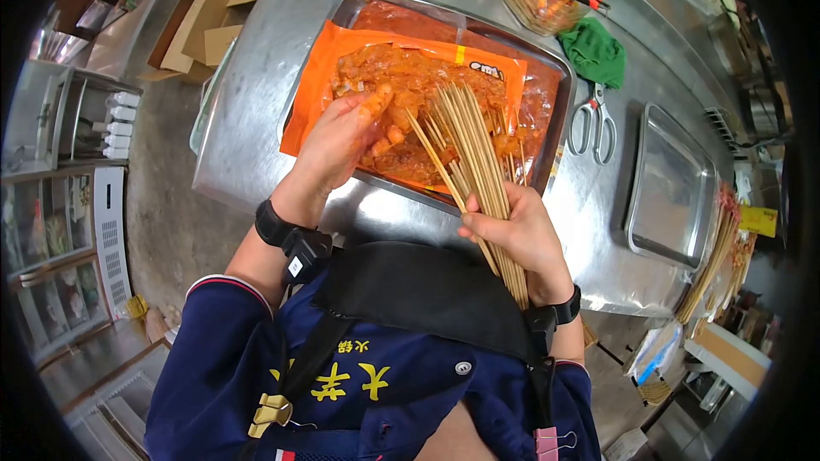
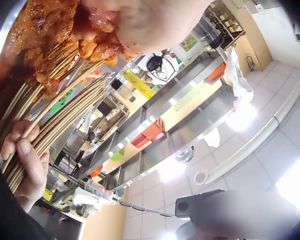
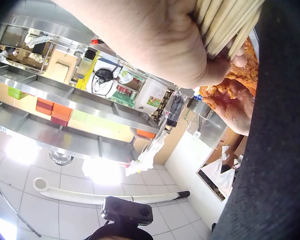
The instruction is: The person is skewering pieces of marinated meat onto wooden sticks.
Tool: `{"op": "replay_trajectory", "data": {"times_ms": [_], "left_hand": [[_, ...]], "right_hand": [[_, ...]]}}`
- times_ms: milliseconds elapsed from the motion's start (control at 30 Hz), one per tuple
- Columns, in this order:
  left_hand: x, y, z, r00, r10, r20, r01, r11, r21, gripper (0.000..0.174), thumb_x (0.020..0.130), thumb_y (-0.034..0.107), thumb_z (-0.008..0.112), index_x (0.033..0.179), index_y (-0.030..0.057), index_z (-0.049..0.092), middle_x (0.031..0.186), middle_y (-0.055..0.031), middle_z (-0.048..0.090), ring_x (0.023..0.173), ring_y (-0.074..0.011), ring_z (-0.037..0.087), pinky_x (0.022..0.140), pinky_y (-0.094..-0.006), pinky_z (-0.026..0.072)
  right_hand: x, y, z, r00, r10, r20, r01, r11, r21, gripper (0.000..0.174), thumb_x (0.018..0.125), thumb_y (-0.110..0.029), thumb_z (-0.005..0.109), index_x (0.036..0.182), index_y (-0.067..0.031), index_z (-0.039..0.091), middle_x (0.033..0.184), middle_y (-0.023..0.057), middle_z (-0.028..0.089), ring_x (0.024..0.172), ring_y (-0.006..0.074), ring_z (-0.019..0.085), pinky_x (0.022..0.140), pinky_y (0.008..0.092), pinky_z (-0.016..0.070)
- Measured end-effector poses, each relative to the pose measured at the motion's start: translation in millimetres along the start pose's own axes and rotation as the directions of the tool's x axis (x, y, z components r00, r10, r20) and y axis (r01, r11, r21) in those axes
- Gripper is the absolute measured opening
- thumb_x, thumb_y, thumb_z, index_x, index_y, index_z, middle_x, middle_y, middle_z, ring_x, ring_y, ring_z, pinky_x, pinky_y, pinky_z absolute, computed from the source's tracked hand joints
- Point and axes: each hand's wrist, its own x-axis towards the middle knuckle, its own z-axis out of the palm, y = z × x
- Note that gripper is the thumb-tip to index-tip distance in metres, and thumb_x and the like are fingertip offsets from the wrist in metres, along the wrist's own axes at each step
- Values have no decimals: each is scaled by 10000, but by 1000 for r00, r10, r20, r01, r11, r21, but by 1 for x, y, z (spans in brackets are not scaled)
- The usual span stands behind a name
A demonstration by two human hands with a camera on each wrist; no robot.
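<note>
In the head view, the left hand [image 1: 335,143], its fingertips coated in red sauce, is over the marinated meat [image 1: 376,64] on an orange bag [image 1: 309,107]. The left wrist view shows saucy pieces [image 2: 97,37] gripped under the left hand [image 2: 155,22]. A thick bundle of wooden skewers [image 1: 485,162] is held by the right hand [image 1: 523,235], thumb across it. The skewers' upper ends lean over the meat, and some saucy pieces sit around them. In the right wrist view, the right hand [image 3: 155,40] wraps the skewers [image 3: 222,22]; part of its fingers is hidden.
The bag lies in a metal tray [image 1: 570,90] on a steel table [image 1: 256,60]. To the right are scissors [image 1: 605,132], a green cloth [image 1: 594,51] and another metal tray [image 1: 675,183]. A clear container [image 1: 521,4] with pens stands at the back; cardboard boxes [image 1: 201,21] are at left.
</note>
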Motion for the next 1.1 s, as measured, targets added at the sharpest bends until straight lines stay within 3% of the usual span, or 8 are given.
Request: {"op": "replay_trajectory", "data": {"times_ms": [267, 367, 567, 767, 867, 967, 1033, 1100], "left_hand": [[9, -11, -11, 991, -2, 137, 5, 1000, -24, 215, 888, 156, 547, 1041, 6, 572, 853, -44, 610, 713, -113, 593, 624, -227, 491], [-1, -9, -1, 993, -53, 108, 73, 978, -196, 190, 872, 132, 569, 1004, -3, 594, 818, -51, 613, 664, -116, 589, 562, -232, 484], [-9, -23, 11, 970, -194, 144, 206, 976, -71, 225, 862, 166, 595, 952, -38, 623, 724, -42, 582, 606, -107, 537, 558, -220, 453], [-8, -31, 23, 980, -168, 109, 171, 985, -15, 216, 862, 165, 597, 942, -29, 645, 712, -24, 595, 563, -67, 477, 503, -198, 369], [-4, -36, 14, 974, -192, 116, 191, 981, 23, 182, 848, 130, 588, 962, -4, 634, 872, -67, 651, 682, -80, 557, 573, -206, 431], [1, -45, 12, 968, -233, 94, 232, 972, 27, 193, 847, 122, 580, 986, -5, 621, 878, -60, 645, 686, -83, 563, 579, -209, 436], [5, -48, 11, 964, -237, 124, 240, 971, -9, 210, 842, 124, 586, 1003, -7, 610, 876, -51, 640, 681, -82, 562, 579, -211, 437], [9, -51, 18, 968, -226, 106, 231, 972, -45, 151, 836, 114, 586, 925, -7, 604, 785, -31, 603, 623, -75, 521, 541, -211, 406]], "right_hand": [[-1, -1, 0, 1000, 11, 7, -11, 1000, 21, 97, 766, -15, 648, 834, -12, 579, 733, 23, 605, 666, 82, 603, 596, 198, 474], [0, 2, -1, 1000, 14, 6, -14, 999, 30, 98, 767, -14, 647, 839, -8, 580, 736, 24, 605, 668, 83, 605, 595, 196, 475], [0, 5, -1, 1000, -29, 0, 29, 999, 30, 93, 778, -26, 636, 848, 1, 582, 730, 26, 604, 666, 85, 606, 593, 200, 474], [-3, -1, 4, 997, -35, -69, 33, 999, -30, 106, 769, -9, 627, 862, -1, 578, 737, 20, 587, 624, 96, 589, 587, 213, 473], [-7, 1, 1, 959, -274, -77, 215, 873, -437, 140, 775, -28, 622, 907, 5, 589, 746, 14, 590, 629, 90, 584, 585, 212, 468], [-11, -5, -2, 810, -586, 5, 419, 573, -704, 149, 795, -93, 611, 906, 6, 623, 746, 50, 623, 637, 104, 594, 566, 240, 454], [-15, -4, 3, 959, -278, -46, 240, 891, -386, 167, 807, -98, 599, 930, 13, 616, 782, 59, 629, 667, 107, 604, 583, 235, 462], [-13, -5, 3, 996, -93, -3, 92, 986, -138, 189, 818, -102, 587, 960, 20, 608, 813, 67, 632, 698, 111, 612, 602, 230, 470]]}}
